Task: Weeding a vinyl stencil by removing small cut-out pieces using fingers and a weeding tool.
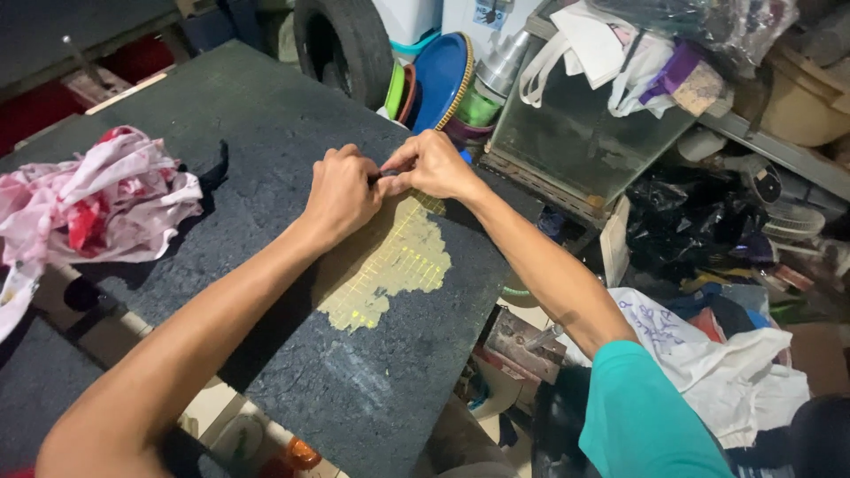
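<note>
My left hand [341, 190] and my right hand [434, 164] meet at the far edge of a dark, worn cutting mat [266, 133]. Between their fingertips they pinch a small dark object [388, 173], too small to identify. Just below the hands the mat's dark top layer is scraped away, baring a yellow gridded patch [390, 270]. My right arm wears a teal sleeve [637, 416].
A crumpled pink, red and white cloth [97, 199] lies on the mat at the left. Behind the mat stand a tyre [345, 44], coloured plastic plates [438, 80] and a glass tank [575, 133]. White bags and clutter [726, 372] fill the floor at the right.
</note>
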